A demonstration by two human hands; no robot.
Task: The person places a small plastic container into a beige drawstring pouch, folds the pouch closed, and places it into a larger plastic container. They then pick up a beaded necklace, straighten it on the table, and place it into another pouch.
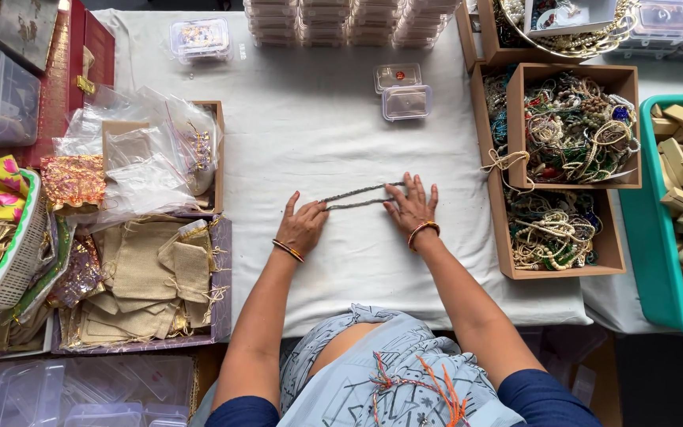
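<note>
White cloth (318,134) covers the tabletop; near its middle a thin dark bead string (361,195) is stretched into a long flat loop. Left hand (302,227) is laid open, fingers pinning one end; right hand (410,207) is spread flat on the other. String is judged light, limp, probably breakable if tugged; best taken at the ends. Cardboard box of beads (575,126) is noted at the right edge.

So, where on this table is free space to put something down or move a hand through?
The white cloth is bare between the bead string and the two small clear boxes, and also between both hands and the near table edge. It is crowded left, around the box of plastic bags and the burlap pouches, and right, at the bead boxes.
</note>
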